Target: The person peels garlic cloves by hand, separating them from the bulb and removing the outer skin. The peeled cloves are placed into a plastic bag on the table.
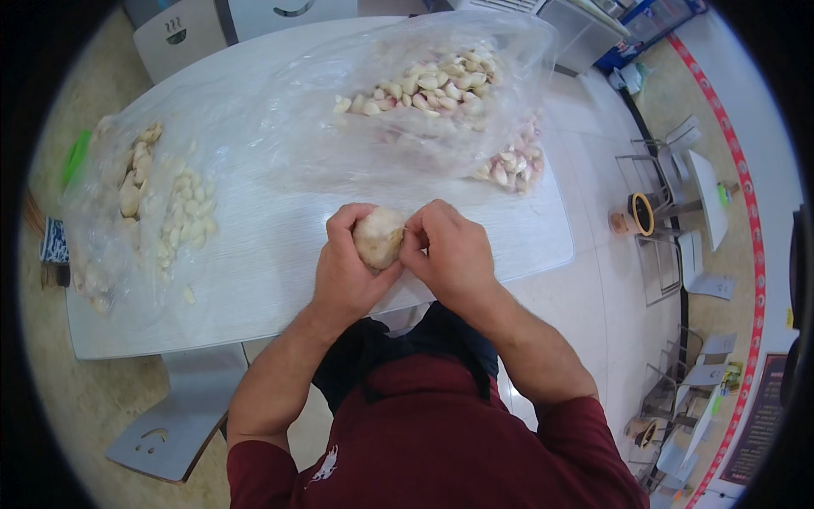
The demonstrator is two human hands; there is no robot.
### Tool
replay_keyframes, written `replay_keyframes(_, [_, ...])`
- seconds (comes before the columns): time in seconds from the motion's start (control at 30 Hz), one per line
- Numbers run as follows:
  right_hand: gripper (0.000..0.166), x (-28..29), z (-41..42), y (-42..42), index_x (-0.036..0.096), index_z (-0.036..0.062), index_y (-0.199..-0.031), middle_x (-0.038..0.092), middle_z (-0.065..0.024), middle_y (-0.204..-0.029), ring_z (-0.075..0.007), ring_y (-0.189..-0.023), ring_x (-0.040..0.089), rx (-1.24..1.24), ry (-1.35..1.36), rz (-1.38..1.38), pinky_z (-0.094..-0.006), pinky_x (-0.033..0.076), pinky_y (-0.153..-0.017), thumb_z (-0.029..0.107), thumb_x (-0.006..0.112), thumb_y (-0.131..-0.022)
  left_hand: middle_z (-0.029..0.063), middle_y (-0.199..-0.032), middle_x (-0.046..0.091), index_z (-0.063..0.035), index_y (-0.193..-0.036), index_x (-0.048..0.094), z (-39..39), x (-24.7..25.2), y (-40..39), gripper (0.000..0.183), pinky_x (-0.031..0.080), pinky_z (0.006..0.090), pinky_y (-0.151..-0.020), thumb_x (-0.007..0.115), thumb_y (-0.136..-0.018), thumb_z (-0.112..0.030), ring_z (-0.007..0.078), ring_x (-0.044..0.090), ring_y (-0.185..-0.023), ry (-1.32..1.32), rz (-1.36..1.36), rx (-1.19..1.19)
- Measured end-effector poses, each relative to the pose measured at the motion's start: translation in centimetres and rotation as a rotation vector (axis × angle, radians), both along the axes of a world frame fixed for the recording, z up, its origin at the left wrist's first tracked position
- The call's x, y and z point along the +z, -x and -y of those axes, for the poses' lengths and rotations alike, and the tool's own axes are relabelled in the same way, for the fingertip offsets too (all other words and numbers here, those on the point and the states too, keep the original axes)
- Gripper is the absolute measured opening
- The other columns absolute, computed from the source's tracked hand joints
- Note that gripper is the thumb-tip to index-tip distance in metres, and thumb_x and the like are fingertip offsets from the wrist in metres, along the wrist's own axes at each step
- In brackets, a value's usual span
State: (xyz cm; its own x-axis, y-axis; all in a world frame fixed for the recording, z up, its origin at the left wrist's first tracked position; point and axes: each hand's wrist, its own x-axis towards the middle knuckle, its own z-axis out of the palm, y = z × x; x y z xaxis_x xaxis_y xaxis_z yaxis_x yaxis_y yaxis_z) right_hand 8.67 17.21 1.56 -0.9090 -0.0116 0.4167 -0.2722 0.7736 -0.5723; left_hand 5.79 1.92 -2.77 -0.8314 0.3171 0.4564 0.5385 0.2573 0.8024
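My left hand [348,267] holds a large pale bulbous root vegetable [379,237], its kind not certain, above the near edge of the white table [273,254]. On its right side, the fingertips of my right hand [448,251] pinch at the vegetable's edge; whether a bit of skin is between them is too small to tell. Beyond my hands, unpeeled garlic cloves [439,83] lie on a clear plastic bag [305,127], with a smaller heap of cloves [514,164] at its right. To the left, peeled garlic cloves [189,207] lie beside knobbly ginger roots [132,184] on another clear plastic bag [95,235].
A blue and white patterned container [55,242] and a green object [77,156] are at the table's left edge. One chair [168,432] stands below left, another chair [181,38] beyond the table. Farther right are a bin [631,215] and more tables and chairs.
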Motion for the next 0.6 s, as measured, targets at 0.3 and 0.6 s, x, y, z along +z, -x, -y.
replay_keyframes(0.3, [0.012, 0.2, -1.9, 0.3, 0.058, -0.0003, -0.093, 0.054, -0.0032, -0.068, -0.0099, -0.057, 0.052, -0.088, 0.963, 0.592, -0.0296, 0.045, -0.048, 0.009, 0.053, -0.089, 0.0071, -0.116, 0.047, -0.0062, -0.129, 0.033, 0.5, 1.0, 0.8, 0.075, 0.043, 0.0323, -0.094, 0.080, -0.071, -0.008, 0.0172, 0.051, -0.107, -0.599, 0.540, -0.311])
replay_keyframes(0.6, [0.017, -0.8, -3.0, -0.6, 0.057, 0.0017, -0.092, 0.050, -0.0024, -0.071, -0.0082, -0.054, 0.044, -0.177, 1.199, 0.457, -0.0252, 0.041, -0.047, 0.017, 0.049, -0.094, 0.0052, -0.118, 0.047, -0.0066, -0.138, 0.030, 1.2, 1.2, 1.5, 0.086, 0.043, 0.0293, -0.094, 0.078, -0.067, 0.000, 0.0154, 0.050, -0.108, -0.764, 0.702, -0.395])
